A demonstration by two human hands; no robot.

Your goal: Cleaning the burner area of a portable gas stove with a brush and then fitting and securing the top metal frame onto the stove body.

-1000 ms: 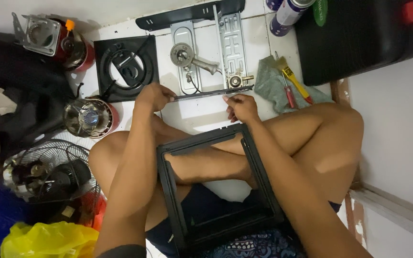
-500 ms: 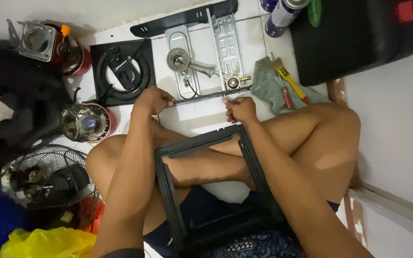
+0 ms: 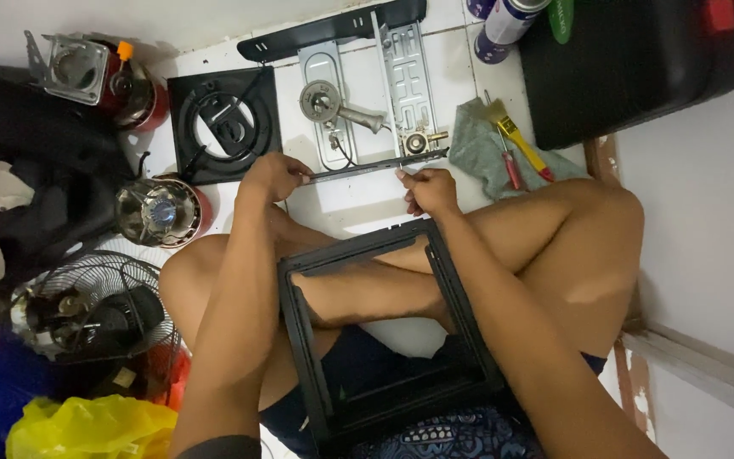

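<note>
I sit cross-legged on a white tiled floor with a black rectangular frame (image 3: 299, 340) resting across my legs. My left hand (image 3: 272, 177) and my right hand (image 3: 428, 189) each grip one end of a thin dark metal strip (image 3: 358, 167) held level in front of me. Just beyond the strip lies a grey metal stove base (image 3: 333, 68) with a round burner (image 3: 320, 100) and a ribbed plate (image 3: 408, 76). A long black panel (image 3: 333, 30) lies at its far edge.
A black square pan support (image 3: 224, 123) lies at the left. Small gas burners (image 3: 159, 212) and a fan cage (image 3: 87, 310) stand further left. A grey cloth (image 3: 477, 153) holds a yellow brush (image 3: 522, 140) and a red screwdriver (image 3: 511, 170). A black case (image 3: 639, 59) and a spray can (image 3: 507, 21) are at the right.
My hands stay on the metal strip. The view has shifted slightly; the strip and hands sit about where they were.
</note>
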